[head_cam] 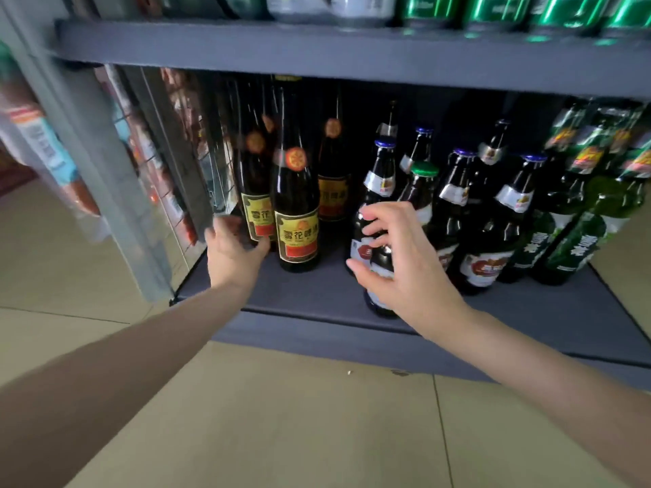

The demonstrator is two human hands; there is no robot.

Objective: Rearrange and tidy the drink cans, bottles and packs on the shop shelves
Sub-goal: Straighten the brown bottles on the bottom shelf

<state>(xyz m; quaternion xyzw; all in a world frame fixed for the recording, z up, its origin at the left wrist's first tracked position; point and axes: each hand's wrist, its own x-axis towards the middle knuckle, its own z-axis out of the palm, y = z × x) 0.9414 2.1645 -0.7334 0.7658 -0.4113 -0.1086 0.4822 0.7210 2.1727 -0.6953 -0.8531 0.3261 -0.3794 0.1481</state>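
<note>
On the lower grey shelf (317,294) stand tall dark bottles with yellow labels (296,237) at the left. To their right is a cluster of brown beer bottles with blue caps (510,220), and green bottles (577,248) stand at the far right. My left hand (234,250) grips the base of the leftmost yellow-label bottle (254,209), thumb in front and fingers behind. My right hand (398,265) curls over the front brown bottle with a white and red label (378,272), which stands at the shelf's front edge; its thumb lies on the label. A green-capped bottle (422,170) rises just behind this hand.
The upper shelf (352,54) carries green cans (500,8) and silver cans (363,7) close overhead. A wire mesh side panel (165,163) and a grey upright post (81,135) bound the shelf on the left. Beige floor tiles (281,417) lie below.
</note>
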